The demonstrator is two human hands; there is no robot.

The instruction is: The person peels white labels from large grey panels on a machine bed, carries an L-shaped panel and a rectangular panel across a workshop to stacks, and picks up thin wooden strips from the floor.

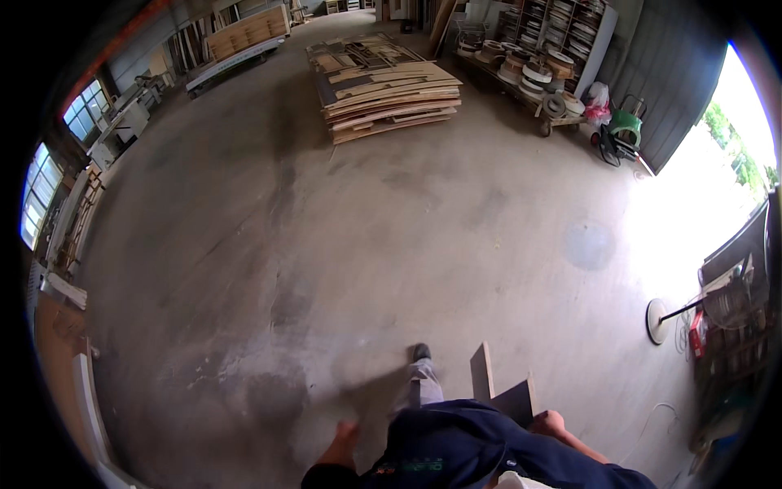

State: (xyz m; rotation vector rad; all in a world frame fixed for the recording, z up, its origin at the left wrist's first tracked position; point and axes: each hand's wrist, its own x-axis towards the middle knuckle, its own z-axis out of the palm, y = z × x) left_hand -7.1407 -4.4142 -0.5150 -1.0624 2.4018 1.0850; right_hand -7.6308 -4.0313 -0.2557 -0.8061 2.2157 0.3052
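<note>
At the lower right, my right hand (550,423) is closed at the edge of a dark flat board (515,402) with a pale cut edge. Another narrow board (482,372) stands up just left of it, dark with the same pale edge. Whether the two boards are joined cannot be seen, and my fingers are partly hidden. My left hand (348,430) hangs low at my left side, over the concrete floor and near no object. It is small and blurred, so its fingers do not show. One dark shoe (421,352) is out in front of me.
A wide stack of cut wooden sheets (391,94) lies ahead. Beyond, to the right, a low cart (562,122) carries rolls of edging beside a green-and-black wheeled machine (626,126). A round-based stand (656,321) is at my right. Boards (236,41) rest on a trolley at far left.
</note>
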